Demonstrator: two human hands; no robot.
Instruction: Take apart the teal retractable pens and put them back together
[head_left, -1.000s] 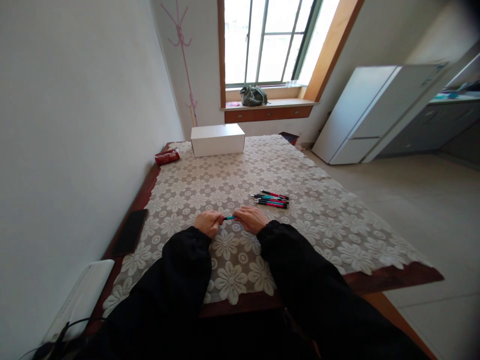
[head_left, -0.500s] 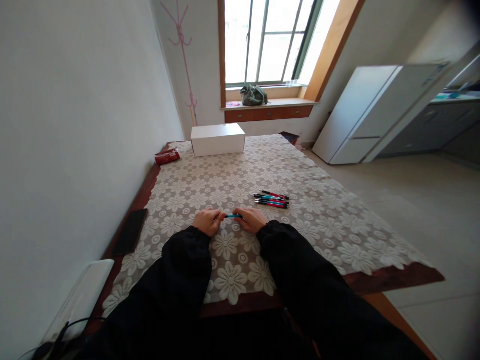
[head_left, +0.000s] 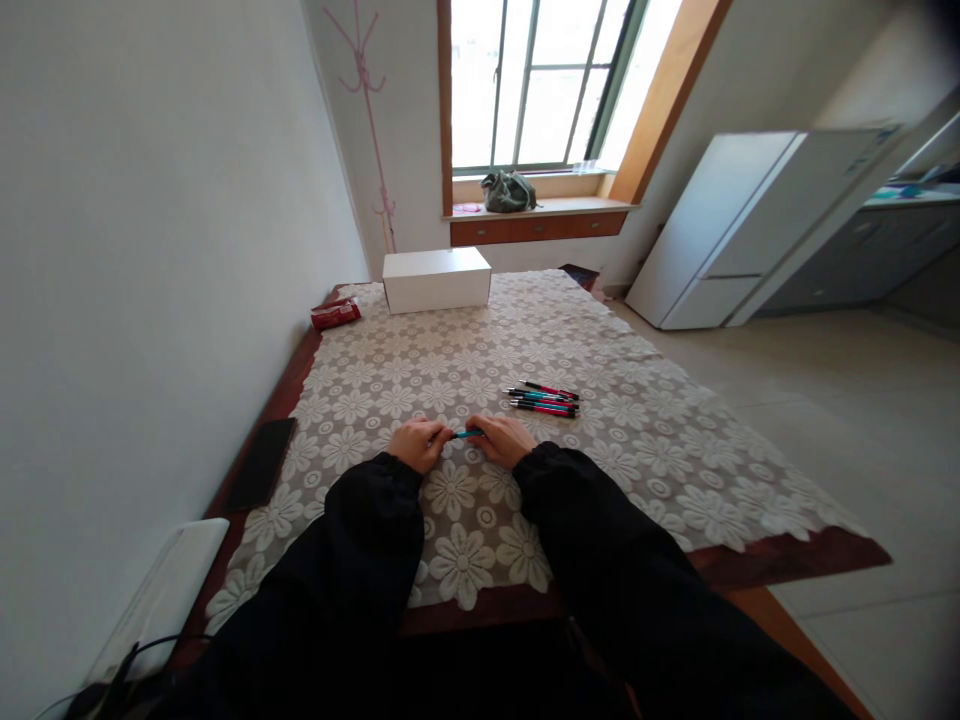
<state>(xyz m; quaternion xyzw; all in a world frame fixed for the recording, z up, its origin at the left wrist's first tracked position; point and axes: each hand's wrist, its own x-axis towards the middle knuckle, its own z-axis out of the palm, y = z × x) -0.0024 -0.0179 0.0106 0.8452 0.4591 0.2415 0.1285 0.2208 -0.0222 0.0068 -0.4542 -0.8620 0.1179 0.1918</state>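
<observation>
At the centre of the frame, just below the middle, a teal pen [head_left: 468, 433] is held level between 2 hands above a lace tablecloth [head_left: 637, 440] patterned with white flowers. The left hand [head_left: 418, 444] is closed on the pen's left end, its fingers curled in and pinching the barrel; the right hand [head_left: 506, 440] is closed on the right end in the same way, so that only a short teal stretch is seen between them. Both wrists are covered by black sleeves [head_left: 360, 560] that fill the lower part of the frame.

Just above and to the right of the hands, a small bundle of pens [head_left: 544, 400], red and teal with black tips, is laid on the cloth, near the right hand but not touched by it. Further up, at the far end of the table, a white box [head_left: 436, 279] is set squarely, and a red packet [head_left: 334, 314] is seen to its left. Along the left edge, a dark phone [head_left: 262, 463] is laid on the bare wood of the table [head_left: 795, 558]. At the top centre a window [head_left: 536, 80] is lit brightly, with a grey bag [head_left: 506, 191] on its sill. At the upper right a white fridge [head_left: 750, 215] is shown tilted by the lens.
</observation>
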